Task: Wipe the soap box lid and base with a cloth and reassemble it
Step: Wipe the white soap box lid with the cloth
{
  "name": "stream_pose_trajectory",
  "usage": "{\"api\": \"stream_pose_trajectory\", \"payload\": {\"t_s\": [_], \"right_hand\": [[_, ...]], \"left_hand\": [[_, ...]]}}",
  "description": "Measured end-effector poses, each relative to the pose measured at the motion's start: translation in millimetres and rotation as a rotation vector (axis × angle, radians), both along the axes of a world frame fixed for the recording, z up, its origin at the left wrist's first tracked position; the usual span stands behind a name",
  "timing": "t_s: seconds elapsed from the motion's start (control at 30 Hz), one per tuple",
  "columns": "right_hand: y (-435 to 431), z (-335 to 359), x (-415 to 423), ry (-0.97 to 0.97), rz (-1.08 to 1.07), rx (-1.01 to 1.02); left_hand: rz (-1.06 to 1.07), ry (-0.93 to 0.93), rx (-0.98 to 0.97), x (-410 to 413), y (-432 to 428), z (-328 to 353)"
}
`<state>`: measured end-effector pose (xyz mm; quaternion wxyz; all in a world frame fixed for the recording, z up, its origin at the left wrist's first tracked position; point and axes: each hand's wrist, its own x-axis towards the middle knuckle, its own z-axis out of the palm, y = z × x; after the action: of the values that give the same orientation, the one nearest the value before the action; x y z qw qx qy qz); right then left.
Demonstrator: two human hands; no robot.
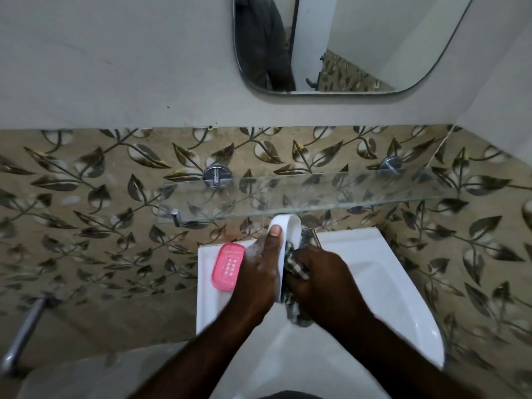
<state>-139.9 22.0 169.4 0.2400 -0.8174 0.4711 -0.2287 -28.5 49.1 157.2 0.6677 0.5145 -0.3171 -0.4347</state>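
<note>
My left hand grips a white soap box part, held on edge over the sink, thumb on its outer side. I cannot tell whether this white part is the lid or the base. My right hand clutches a dark checked cloth and presses it into the part's hollow side. A pink soap box part with a grid of small holes lies flat on the sink's left ledge, just left of my left hand.
A white sink is below my hands, with a chrome tap behind them. A glass shelf juts from the leaf-patterned tiles above. A mirror hangs higher up. A metal rail is at the left.
</note>
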Motion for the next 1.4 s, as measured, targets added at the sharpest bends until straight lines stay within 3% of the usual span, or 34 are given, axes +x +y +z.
{"api": "stream_pose_trajectory", "payload": {"t_s": [0.1, 0.17, 0.27, 0.43, 0.5, 0.57, 0.7, 0.83, 0.97, 1.17, 1.4], "right_hand": [[10.6, 6.9, -7.0, -0.149, 0.107, 0.212], [9.7, 18.9, -14.7, -0.304, 0.197, 0.428], [4.8, 38.2, -18.5, -0.459, 0.26, 0.559], [-13.8, 47.6, -10.1, -1.161, -0.025, 0.879], [-21.2, 46.0, -13.5, -1.262, -0.058, 0.885], [-23.2, 41.7, -18.8, -1.234, -0.027, 0.897], [-19.2, 31.2, -27.4, -1.012, 0.092, 0.807], [-29.8, 21.3, -41.2, -1.006, 0.129, 0.776], [-38.8, 9.7, -56.9, -1.083, 0.138, 0.884], [-46.3, 10.6, -54.0, -1.084, 0.174, 0.849], [-62.0, 22.9, -46.2, -0.844, 0.056, 0.456]], "left_hand": [[0.016, 0.026, -0.055, -0.7, 1.6, 8.2], [0.015, 0.118, -0.055, -4.6, 3.3, 12.8], [-0.024, 0.282, -0.014, -7.2, 2.1, 16.3], [-0.044, 0.271, 0.037, -16.6, -5.6, 24.0], [0.004, 0.277, 0.104, -16.4, -11.5, 30.1], [0.025, 0.273, 0.11, -11.9, -16.2, 32.5], [0.054, 0.066, 0.112, -9.6, -19.8, 35.2], [0.047, -0.035, 0.14, -9.4, -13.5, 43.4], [0.06, 0.098, 0.073, -0.1, -6.6, 51.9], [-0.022, 0.19, -0.027, -5.0, -15.4, 63.7], [-0.264, 0.17, -0.043, -7.2, -24.0, 70.5]]}}
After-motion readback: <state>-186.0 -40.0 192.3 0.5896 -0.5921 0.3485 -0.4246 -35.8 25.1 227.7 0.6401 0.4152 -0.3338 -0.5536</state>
